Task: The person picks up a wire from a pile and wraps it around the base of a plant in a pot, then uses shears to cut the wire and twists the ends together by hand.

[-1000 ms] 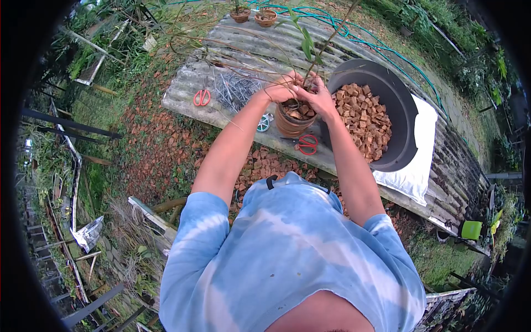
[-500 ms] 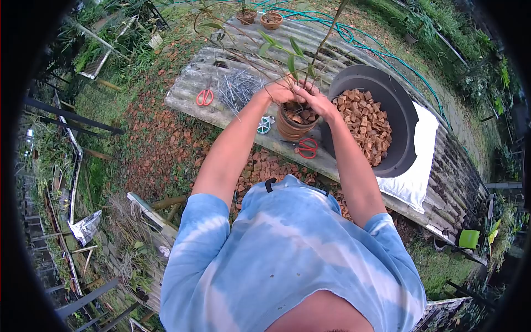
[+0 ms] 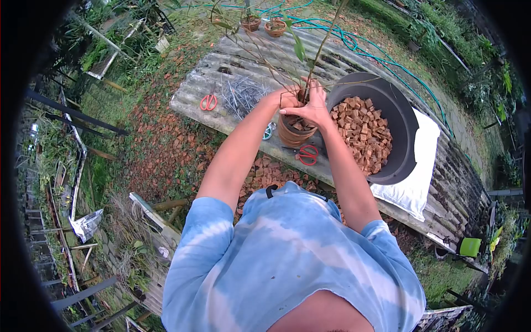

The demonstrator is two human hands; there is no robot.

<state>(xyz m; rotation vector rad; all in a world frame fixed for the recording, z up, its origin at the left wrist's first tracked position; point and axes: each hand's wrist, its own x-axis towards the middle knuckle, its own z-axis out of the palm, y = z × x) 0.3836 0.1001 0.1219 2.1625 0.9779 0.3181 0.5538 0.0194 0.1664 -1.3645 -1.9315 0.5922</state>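
Note:
A leafy plant with long thin stems [image 3: 315, 62] stands in a ribbed terracotta pot [image 3: 295, 136] at the table's near edge. My left hand [image 3: 286, 100] is closed around the base of the stems from the left, its fingertips partly hidden. From the right, my right hand [image 3: 315, 106] wraps the stem base, with its thumb stretched across the pot's rim. Brown chunks [image 3: 299, 123] show inside the pot below my hands. Close to the pot lie red-handled scissors [image 3: 308, 155] and a green-and-white reel of tie wire [image 3: 269, 131], partly covered by my left forearm.
A large black tub [image 3: 406, 141] of brown husk-like chunks [image 3: 360, 130] stands right of the pot, beside a white sack [image 3: 423, 160]. Left are a heap of grey wire pieces [image 3: 243, 95] and a second red-handled pair of scissors [image 3: 208, 102]. Small pots [image 3: 275, 27] stand at the far edge.
My right hand has turned and spread, its thumb now reaching over the pot's rim and its fingers upright by the stems. The plant's leaves have shifted, and the view has moved slightly.

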